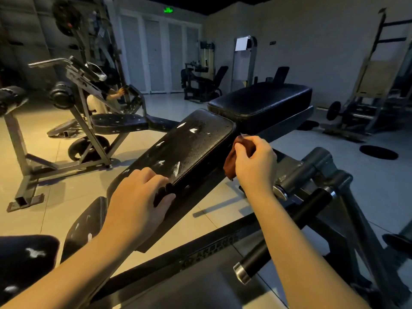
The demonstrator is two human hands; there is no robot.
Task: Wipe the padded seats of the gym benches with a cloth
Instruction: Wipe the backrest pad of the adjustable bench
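Nearest you, your left hand (138, 197) rests on the low end of the sloped pad (189, 148), fingers loosely bent and clamped on nothing. That pad looks speckled with wet and streaked with white marks, so I'd judge its wipe is barely started or only half done. Just past its right edge, your right hand (256, 159) is raised with the wrist cocked and pinches the brown cloth (231, 161), which hangs beside the pad and off its surface, and beyond that the flat pad (260, 103) looks like work left.
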